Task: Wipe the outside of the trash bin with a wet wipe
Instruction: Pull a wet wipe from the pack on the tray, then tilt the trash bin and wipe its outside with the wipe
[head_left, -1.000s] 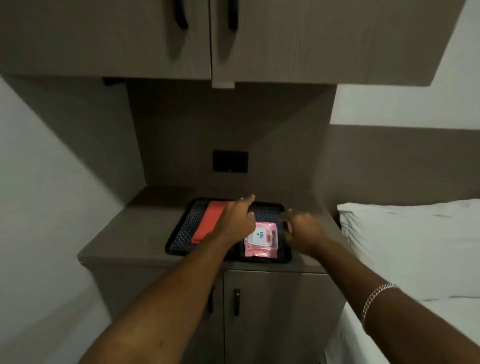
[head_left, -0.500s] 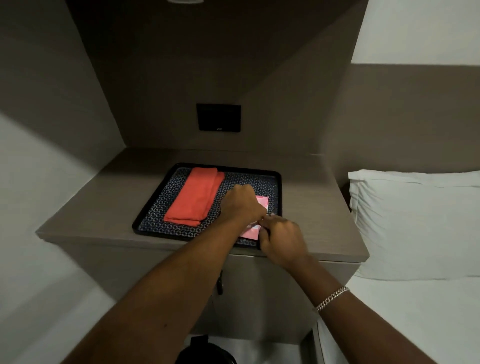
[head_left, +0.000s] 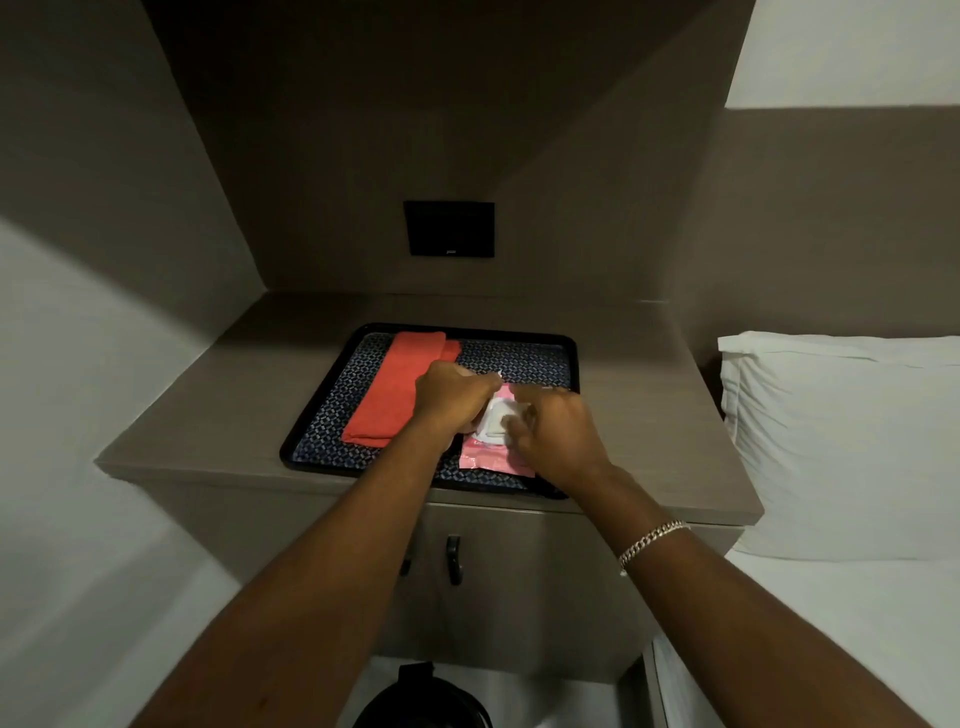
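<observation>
Two bare hands over pink plastic wet-wipe pack (head_left: 491, 457), pack lying flat in black rectangular patterned tray (head_left: 563, 345) on brown cabinet top (head_left: 270, 379). Left hand (head_left: 454, 395) curled, fingers pressing pack's far end; grip not discernible. Right hand (head_left: 558, 441) pinching white flap or wipe (head_left: 493, 418) at pack opening. Folded orange cloth (head_left: 400, 389) just left of left hand. Round black trash bin (head_left: 415, 701) below forearms, on floor, partly visible.
</observation>
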